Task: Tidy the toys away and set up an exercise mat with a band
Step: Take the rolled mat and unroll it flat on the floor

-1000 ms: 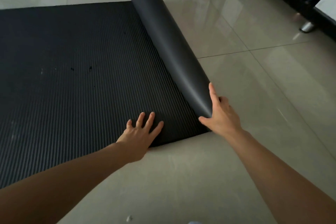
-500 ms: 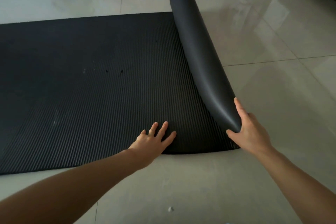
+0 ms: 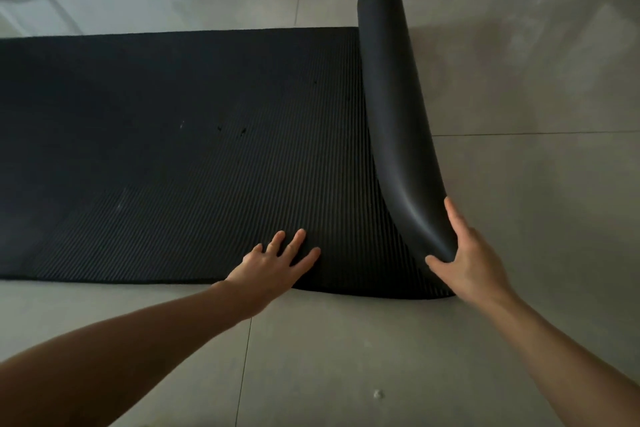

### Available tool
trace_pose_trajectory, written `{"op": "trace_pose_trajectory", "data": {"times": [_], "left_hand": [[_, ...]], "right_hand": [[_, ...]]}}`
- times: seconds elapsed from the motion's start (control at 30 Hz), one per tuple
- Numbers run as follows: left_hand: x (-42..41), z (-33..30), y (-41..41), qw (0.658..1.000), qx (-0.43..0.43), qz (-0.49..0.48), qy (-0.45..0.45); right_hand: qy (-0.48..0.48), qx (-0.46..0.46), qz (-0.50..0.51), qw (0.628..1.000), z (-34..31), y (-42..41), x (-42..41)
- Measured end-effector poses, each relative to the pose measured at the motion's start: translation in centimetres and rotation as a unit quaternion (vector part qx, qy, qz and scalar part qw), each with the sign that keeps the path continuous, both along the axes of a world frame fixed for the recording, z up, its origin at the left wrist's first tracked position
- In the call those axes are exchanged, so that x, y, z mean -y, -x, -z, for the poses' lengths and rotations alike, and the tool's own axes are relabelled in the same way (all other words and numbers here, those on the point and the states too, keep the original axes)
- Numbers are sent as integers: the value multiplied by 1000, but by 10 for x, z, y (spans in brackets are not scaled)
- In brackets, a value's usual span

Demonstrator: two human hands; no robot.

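Pressing flat, fingers spread, left hand (image 3: 273, 265) lay on ribbed mat (image 3: 173, 156); right hand (image 3: 472, 262) cupped rolled end (image 3: 398, 121) (thumb under).

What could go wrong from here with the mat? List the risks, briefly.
1. The roll is still curled; if the right hand lets go, it may spring back over the flat part of the mat.
2. The left hand presses only near the front edge, so the mat may slide on the glossy tile floor.
3. The near edge bulges unevenly by the right hand, so the mat may end up lying crooked.
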State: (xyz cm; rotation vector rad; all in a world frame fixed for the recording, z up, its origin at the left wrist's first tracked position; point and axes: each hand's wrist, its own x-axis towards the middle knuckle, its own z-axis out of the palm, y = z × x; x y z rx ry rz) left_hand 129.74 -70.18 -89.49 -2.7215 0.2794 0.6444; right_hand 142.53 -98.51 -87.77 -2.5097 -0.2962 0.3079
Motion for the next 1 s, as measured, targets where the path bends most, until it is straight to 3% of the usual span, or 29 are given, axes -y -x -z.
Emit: {"op": "trace_pose_trajectory", "data": {"times": [0.23, 0.47, 0.6, 0.73, 0.83, 0.9, 0.93, 1.0], "left_hand": [[10, -3, -6, 999, -32, -14, 10], [20, -12, -25, 997, -43, -15, 59], [33, -29, -58, 986, 43, -52, 152], [85, -39, -113, 927, 8, -129, 352], [133, -47, -147, 818, -44, -210, 533], [159, -51, -160, 750, -37, -234, 617], [171, -52, -165, 738, -30, -226, 635], [189, -49, -174, 735, -27, -197, 648]], "right_hand": [[-59, -31, 47, 997, 2, -7, 12], [-142, -74, 218, 963, 12, -16, 32], [-155, -44, 231, 959, 13, -11, 31], [-159, -59, 175, 970, 11, -7, 40], [-213, -99, 159, 959, 7, -6, 48], [-308, -179, 183, 916, 4, -5, 56], [-335, -208, 203, 896, 3, -4, 62], [-289, -160, 218, 918, -1, 0, 73]]}}
